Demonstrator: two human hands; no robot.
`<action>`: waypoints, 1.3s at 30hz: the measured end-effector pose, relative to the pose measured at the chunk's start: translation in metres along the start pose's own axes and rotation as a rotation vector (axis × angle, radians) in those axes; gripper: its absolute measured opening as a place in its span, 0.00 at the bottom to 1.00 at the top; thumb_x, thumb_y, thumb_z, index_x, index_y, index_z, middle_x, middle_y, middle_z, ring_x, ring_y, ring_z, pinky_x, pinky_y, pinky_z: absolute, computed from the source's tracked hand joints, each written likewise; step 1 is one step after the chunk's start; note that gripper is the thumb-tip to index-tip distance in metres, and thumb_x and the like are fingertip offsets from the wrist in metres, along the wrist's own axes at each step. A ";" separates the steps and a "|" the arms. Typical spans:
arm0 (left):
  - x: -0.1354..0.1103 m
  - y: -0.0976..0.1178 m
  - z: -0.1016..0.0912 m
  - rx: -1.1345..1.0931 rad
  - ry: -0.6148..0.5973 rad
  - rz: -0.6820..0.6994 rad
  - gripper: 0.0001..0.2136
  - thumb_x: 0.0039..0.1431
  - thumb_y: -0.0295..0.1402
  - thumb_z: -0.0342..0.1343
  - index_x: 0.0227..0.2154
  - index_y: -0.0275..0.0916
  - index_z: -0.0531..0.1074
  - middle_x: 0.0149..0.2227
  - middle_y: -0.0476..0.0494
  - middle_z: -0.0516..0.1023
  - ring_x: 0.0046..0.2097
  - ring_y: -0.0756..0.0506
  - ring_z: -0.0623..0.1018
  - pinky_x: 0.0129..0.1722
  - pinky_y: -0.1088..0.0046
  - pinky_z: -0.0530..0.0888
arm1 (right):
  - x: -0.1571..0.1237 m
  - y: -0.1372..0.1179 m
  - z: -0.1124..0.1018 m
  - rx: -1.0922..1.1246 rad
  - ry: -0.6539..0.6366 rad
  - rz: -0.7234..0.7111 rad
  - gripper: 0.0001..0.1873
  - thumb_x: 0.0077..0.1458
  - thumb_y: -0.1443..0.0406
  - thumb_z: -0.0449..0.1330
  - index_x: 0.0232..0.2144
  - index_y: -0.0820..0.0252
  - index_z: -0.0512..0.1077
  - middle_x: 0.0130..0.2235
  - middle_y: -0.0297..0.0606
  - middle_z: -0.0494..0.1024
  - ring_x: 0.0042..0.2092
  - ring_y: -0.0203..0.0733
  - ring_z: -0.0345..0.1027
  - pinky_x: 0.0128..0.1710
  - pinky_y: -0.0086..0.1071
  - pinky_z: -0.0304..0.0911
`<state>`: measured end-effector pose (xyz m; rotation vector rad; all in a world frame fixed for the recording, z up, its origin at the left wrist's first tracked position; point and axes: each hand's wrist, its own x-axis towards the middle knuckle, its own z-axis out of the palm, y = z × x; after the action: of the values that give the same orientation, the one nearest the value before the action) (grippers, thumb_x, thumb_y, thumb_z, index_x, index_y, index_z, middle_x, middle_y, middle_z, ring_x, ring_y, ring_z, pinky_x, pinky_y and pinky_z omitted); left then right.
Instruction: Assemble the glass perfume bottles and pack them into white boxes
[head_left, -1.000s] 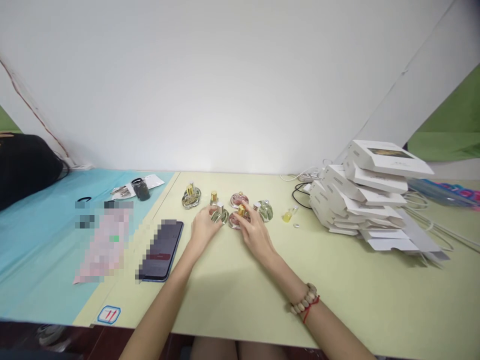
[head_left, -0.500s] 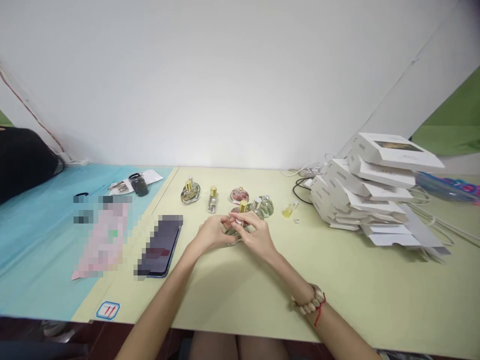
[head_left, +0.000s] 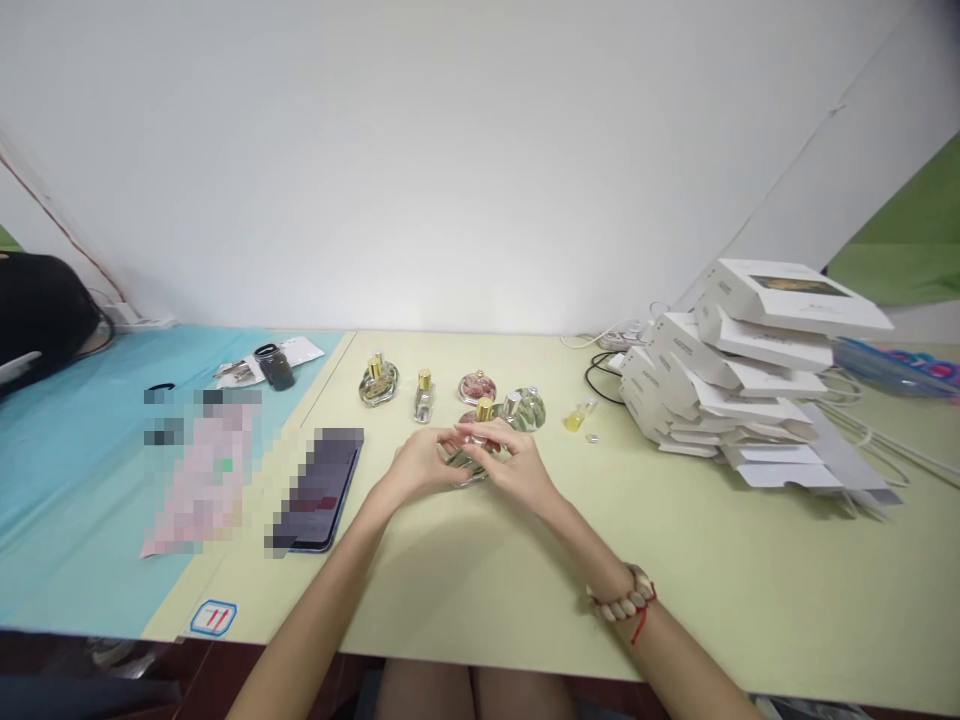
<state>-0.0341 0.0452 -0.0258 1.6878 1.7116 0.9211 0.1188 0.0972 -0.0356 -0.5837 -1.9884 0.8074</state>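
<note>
Close together at the middle of the table, my left hand (head_left: 421,466) and my right hand (head_left: 519,466) are both closed round a clear glass perfume bottle (head_left: 472,476) with green inside. Left fingers hold its side while right fingertips pinch near its top, which they partly hide. Just behind my fingers are a gold-capped bottle (head_left: 484,410) and a silver-capped one (head_left: 511,405). Farther back are a round reddish bottle (head_left: 478,386), a green leaf-patterned bottle (head_left: 531,408), a slim clear bottle with a gold cap (head_left: 424,398) and a round gold-capped bottle (head_left: 377,382).
A small yellow vial (head_left: 575,418) and a tiny clear piece (head_left: 592,438) lie right of the bottles. White boxes (head_left: 750,380) are stacked at the right. A phone (head_left: 319,495), a pink packet (head_left: 206,475) and a dark jar (head_left: 274,367) lie leftward.
My hands stay at the bottle with almost the same grip; the fingers shift only slightly. The whole view has moved a little.
</note>
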 end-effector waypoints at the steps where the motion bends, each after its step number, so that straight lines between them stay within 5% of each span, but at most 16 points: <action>1: -0.001 0.001 0.000 0.004 0.009 0.010 0.14 0.37 0.35 0.58 0.30 0.36 0.74 0.24 0.52 0.69 0.23 0.55 0.65 0.20 0.81 0.58 | -0.001 0.001 0.003 -0.018 -0.001 -0.004 0.12 0.51 0.63 0.58 0.39 0.55 0.75 0.37 0.39 0.77 0.38 0.40 0.68 0.34 0.33 0.65; 7: -0.007 0.007 0.001 0.056 0.018 -0.008 0.14 0.39 0.32 0.56 0.33 0.38 0.73 0.24 0.52 0.71 0.25 0.53 0.67 0.22 0.81 0.58 | -0.004 0.000 0.009 -0.108 -0.040 0.070 0.14 0.53 0.61 0.56 0.41 0.55 0.74 0.34 0.37 0.77 0.27 0.36 0.64 0.24 0.29 0.60; 12: -0.013 0.005 -0.015 0.202 0.026 -0.088 0.10 0.37 0.34 0.58 0.26 0.38 0.70 0.25 0.51 0.71 0.26 0.52 0.68 0.23 0.79 0.58 | -0.011 -0.001 0.011 -0.123 -0.090 -0.063 0.18 0.55 0.61 0.54 0.49 0.52 0.68 0.42 0.39 0.74 0.30 0.34 0.66 0.24 0.27 0.62; 18: -0.009 -0.008 -0.034 0.419 0.288 -0.337 0.09 0.42 0.38 0.57 0.28 0.41 0.68 0.27 0.50 0.73 0.30 0.49 0.71 0.24 0.77 0.56 | -0.013 -0.003 0.005 -0.096 0.200 -0.074 0.12 0.54 0.63 0.55 0.42 0.55 0.70 0.42 0.40 0.71 0.26 0.30 0.62 0.18 0.26 0.58; 26: 0.017 -0.025 0.000 0.149 0.471 -0.001 0.17 0.46 0.42 0.59 0.36 0.37 0.70 0.36 0.44 0.74 0.34 0.49 0.73 0.34 0.75 0.67 | -0.010 -0.004 0.001 -0.147 0.268 -0.048 0.08 0.55 0.65 0.53 0.36 0.57 0.70 0.37 0.39 0.71 0.24 0.31 0.60 0.19 0.26 0.57; 29: 0.025 -0.029 0.007 0.057 0.571 0.016 0.18 0.56 0.44 0.49 0.44 0.37 0.65 0.40 0.42 0.71 0.35 0.49 0.73 0.36 0.73 0.69 | -0.011 -0.002 0.001 -0.147 0.241 -0.049 0.08 0.55 0.65 0.53 0.37 0.57 0.70 0.37 0.39 0.71 0.24 0.31 0.60 0.19 0.26 0.57; 32: 0.034 -0.040 0.008 0.152 0.689 0.040 0.22 0.58 0.42 0.46 0.52 0.37 0.57 0.48 0.36 0.65 0.46 0.45 0.71 0.45 0.68 0.68 | -0.011 0.000 0.001 -0.153 0.229 -0.058 0.09 0.55 0.66 0.52 0.37 0.57 0.70 0.37 0.39 0.71 0.24 0.30 0.61 0.19 0.26 0.57; 35: 0.043 -0.058 0.010 0.263 0.659 0.149 0.29 0.54 0.39 0.52 0.57 0.37 0.50 0.55 0.34 0.59 0.58 0.40 0.60 0.55 0.60 0.60 | -0.011 0.001 0.000 -0.167 0.215 -0.068 0.09 0.55 0.66 0.52 0.38 0.57 0.70 0.38 0.39 0.71 0.24 0.30 0.61 0.19 0.26 0.57; 39: 0.051 -0.076 0.011 0.248 0.551 0.213 0.26 0.57 0.34 0.48 0.58 0.41 0.51 0.56 0.38 0.60 0.58 0.42 0.60 0.56 0.62 0.59 | -0.012 0.003 0.001 -0.165 0.197 -0.094 0.10 0.55 0.67 0.52 0.38 0.58 0.70 0.37 0.39 0.72 0.24 0.30 0.60 0.19 0.25 0.55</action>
<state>-0.0744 0.0992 -0.0890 1.9255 2.0925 1.4256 0.1241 0.0911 -0.0446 -0.6347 -1.8956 0.5118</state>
